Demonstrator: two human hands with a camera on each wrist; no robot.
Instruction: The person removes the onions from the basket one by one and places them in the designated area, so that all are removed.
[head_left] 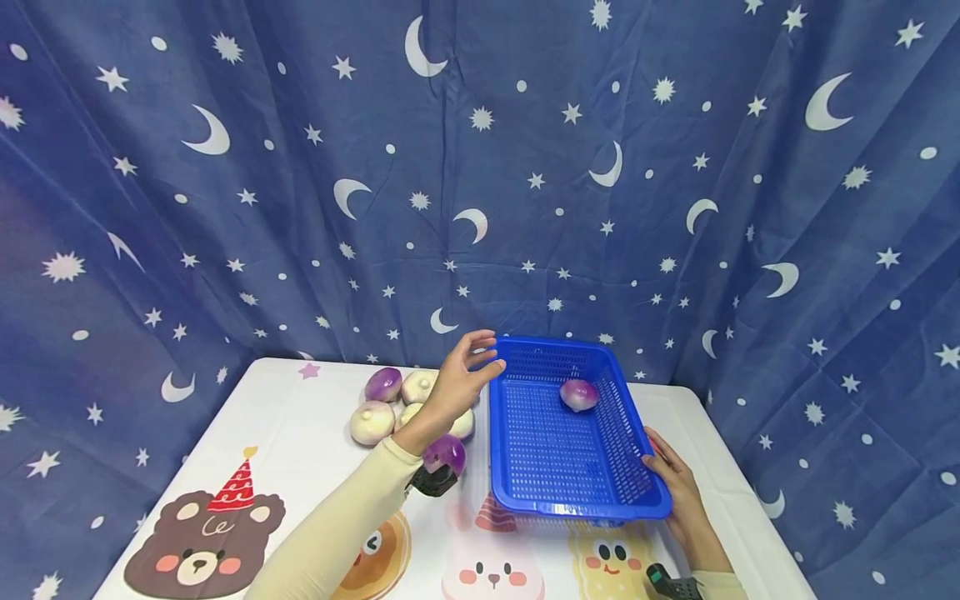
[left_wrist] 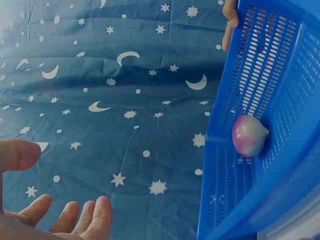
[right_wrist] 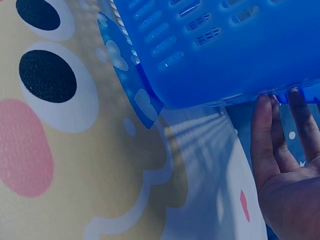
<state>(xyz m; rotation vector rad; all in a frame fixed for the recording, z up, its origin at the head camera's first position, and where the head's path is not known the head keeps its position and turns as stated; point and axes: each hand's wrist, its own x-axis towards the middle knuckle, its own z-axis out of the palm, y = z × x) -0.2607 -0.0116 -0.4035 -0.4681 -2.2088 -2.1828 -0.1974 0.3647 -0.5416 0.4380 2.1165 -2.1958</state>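
A blue plastic basket (head_left: 555, 508) with slotted walls stands tilted, its near right corner raised above the table. One purple-and-white turnip (head_left: 579, 395) lies inside, close to the right wall. My right hand (head_left: 678, 487) grips the basket's right rim, and in the right wrist view its fingers (right_wrist: 262, 130) reach up under that edge. Beside the left rim, my left hand (head_left: 459, 385) is held in the air with thumb and fingers spread, holding nothing. Several more turnips (head_left: 372, 422) sit on the table under and around the left forearm, some partly hidden by it.
The white tablecloth (head_left: 292, 417) carries printed cartoon animals, among them a brown bear (head_left: 198, 533). Behind the table hangs a dark blue curtain (head_left: 525, 233) with moons and stars. A purple turnip (head_left: 447, 452) lies next to the left wrist, left of the basket.
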